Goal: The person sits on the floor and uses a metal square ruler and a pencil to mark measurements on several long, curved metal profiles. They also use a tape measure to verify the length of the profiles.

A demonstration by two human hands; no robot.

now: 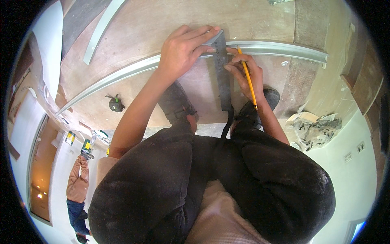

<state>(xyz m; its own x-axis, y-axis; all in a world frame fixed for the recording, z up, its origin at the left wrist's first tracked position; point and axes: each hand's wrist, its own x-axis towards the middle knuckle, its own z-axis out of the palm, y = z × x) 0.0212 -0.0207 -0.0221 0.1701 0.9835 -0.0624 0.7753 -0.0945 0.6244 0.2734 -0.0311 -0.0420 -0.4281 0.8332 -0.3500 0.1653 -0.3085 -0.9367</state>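
Floor (260,22): dusty, pale brown sheeting, probably laid to catch dirt; the person crouches over it.
Metal channel (280,49): the piece being worked on, lying crosswise beyond the shoes, within easy reach of both hands.
Loose strip (97,34): pale metal, at upper left, apart from the channel.
Rubbish heap (315,129): crumpled scraps at right, near the wall.
Square (221,77): its dark blade crosses the channel and points back between the shoes, seemingly to give a straight edge across the metal.
Left hand (178,51): closed on the square's top end, fingers stretched and thumb at the blade, likely to steady it.
Right hand (248,71): narrow grip holding the pencil between bent fingers; thumb and forefinger near the blade, perhaps helping align it.
Tape measure (116,104): dark with a touch of green, set down left of the shoes.
Pencil (249,83): yellow, slanting across the right hand.
Markings: graduations on the blade, too small to read; no brand is legible.
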